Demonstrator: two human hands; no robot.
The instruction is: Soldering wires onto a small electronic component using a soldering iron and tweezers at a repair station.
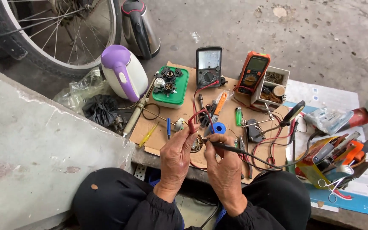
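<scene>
Knees frame my hands: left hand (pixel 176 150) pinches a red probe (pixel 191 123), right hand (pixel 223 164) grips a black probe (pixel 226 146), both at what seems a round part (pixel 196 145) on cardboard (pixel 158 138).

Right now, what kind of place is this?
Probably a street-side repair spot for small electrical things. On the concrete ground, a cardboard sheet holds two meters: one black, one orange. Two kettles and a bicycle wheel stand nearby.
</scene>
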